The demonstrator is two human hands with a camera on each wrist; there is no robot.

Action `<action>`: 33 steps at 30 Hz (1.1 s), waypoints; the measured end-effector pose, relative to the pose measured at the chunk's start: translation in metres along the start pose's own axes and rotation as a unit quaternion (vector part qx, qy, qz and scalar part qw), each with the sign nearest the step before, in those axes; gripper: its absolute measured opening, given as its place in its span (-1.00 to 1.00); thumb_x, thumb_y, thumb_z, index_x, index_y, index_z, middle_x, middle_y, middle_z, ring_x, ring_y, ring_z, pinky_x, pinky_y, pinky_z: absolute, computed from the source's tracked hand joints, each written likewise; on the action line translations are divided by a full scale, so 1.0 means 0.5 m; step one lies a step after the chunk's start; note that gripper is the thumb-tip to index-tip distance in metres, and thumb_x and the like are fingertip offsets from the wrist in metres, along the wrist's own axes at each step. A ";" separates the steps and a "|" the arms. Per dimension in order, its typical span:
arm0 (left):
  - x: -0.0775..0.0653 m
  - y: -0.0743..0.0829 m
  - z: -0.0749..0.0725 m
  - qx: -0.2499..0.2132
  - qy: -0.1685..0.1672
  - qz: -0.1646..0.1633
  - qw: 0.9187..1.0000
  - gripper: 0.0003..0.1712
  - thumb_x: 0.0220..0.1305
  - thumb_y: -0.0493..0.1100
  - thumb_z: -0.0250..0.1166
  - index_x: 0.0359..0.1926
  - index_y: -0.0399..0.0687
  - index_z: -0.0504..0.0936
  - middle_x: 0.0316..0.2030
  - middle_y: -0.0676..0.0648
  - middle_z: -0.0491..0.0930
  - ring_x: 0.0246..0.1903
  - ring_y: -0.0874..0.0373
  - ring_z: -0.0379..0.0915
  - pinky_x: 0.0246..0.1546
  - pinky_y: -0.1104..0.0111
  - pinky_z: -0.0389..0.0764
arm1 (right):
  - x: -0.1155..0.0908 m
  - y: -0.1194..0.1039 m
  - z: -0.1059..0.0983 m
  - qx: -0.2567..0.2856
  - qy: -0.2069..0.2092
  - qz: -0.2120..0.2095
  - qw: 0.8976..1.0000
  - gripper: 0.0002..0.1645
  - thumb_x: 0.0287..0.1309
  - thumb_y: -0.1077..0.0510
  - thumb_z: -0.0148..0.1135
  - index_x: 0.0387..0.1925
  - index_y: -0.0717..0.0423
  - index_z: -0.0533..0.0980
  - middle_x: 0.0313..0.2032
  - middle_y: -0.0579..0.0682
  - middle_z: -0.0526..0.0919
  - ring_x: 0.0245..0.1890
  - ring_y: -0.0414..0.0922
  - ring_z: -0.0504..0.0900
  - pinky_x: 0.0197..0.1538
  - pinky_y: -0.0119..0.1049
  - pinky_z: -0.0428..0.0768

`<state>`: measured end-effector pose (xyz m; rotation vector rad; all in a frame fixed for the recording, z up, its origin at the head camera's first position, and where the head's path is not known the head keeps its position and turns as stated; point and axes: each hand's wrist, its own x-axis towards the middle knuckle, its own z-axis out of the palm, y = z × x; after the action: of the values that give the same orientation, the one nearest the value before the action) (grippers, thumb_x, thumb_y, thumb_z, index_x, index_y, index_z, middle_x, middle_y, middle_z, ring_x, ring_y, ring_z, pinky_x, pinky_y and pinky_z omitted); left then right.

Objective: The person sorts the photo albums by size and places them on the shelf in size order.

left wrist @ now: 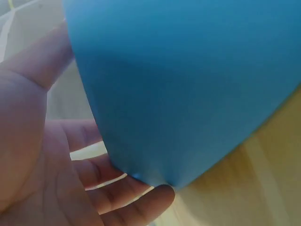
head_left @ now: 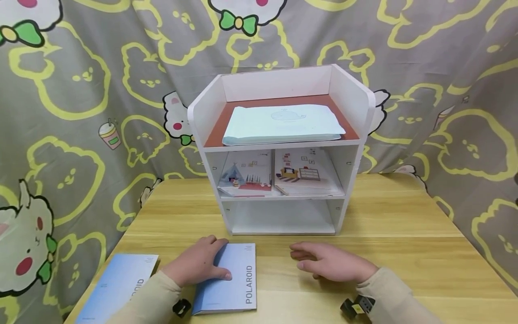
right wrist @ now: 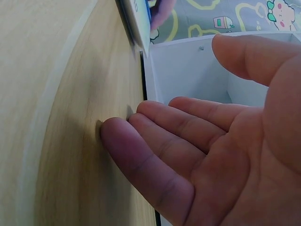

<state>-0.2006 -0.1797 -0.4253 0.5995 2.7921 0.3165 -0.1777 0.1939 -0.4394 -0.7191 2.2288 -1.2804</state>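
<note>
My left hand grips a blue book marked POLAROID by its left edge, thumb over the cover. In the left wrist view the fingers of the left hand curl around the edge and corner of the book. To the right of it, my right hand holds nothing, its fingers loosely extended. The right wrist view shows the right hand's fingertips right at the wooden tabletop. A second blue POLAROID book lies at the left, partly hidden by my left sleeve.
Ahead stands a small white shelf unit. A pale blue pack with a whale drawing lies on its top. On the middle shelf lie two illustrated books, one with a tent and one with furniture. A patterned curtain hangs behind the table.
</note>
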 end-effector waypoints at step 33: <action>0.118 0.206 0.056 0.050 0.026 0.064 0.996 0.15 -0.09 0.64 0.32 0.40 0.06 0.46 0.18 -0.08 0.51 0.10 0.02 0.45 0.16 0.11 0.53 | -0.031 -0.036 -0.035 -0.256 0.053 -0.008 0.965 -0.39 0.42 -0.16 0.18 0.23 0.20 0.56 0.18 0.07 0.62 0.20 0.05 0.57 0.23 0.10 0.50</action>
<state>-0.2059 -0.0585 -0.4370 0.8068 2.8387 0.2203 -0.1730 0.2071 -0.4135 -0.8641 2.6817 -0.7577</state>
